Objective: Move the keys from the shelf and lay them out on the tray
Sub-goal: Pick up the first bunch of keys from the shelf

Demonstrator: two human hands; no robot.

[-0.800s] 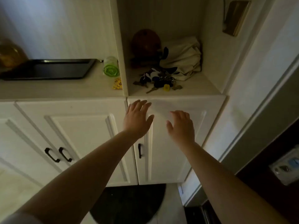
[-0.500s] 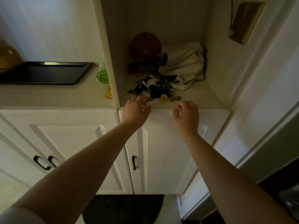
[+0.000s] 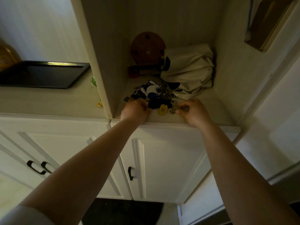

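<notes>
A heap of keys [image 3: 155,96] with blue, black and yellow tags lies near the front of the white shelf [image 3: 211,114] inside the open cabinet niche. My left hand [image 3: 135,111] is curled at the heap's left edge, fingers closed on a key there. My right hand [image 3: 194,112] is at the heap's right edge, fingertips pinched on a brass-coloured key. A black tray [image 3: 40,75] sits on the counter to the left, beyond the niche's side wall.
Behind the keys lie a crumpled cream cloth bag [image 3: 188,70] and a round brown wooden object [image 3: 147,47]. A small yellow item [image 3: 99,103] and a green thing [image 3: 94,81] lie on the counter by the divider. White cupboard doors with black handles [image 3: 130,173] are below.
Both hands rose from in front of the cupboard door onto the shelf and closed on keys at either side of the heap. The view came closer to the niche.
</notes>
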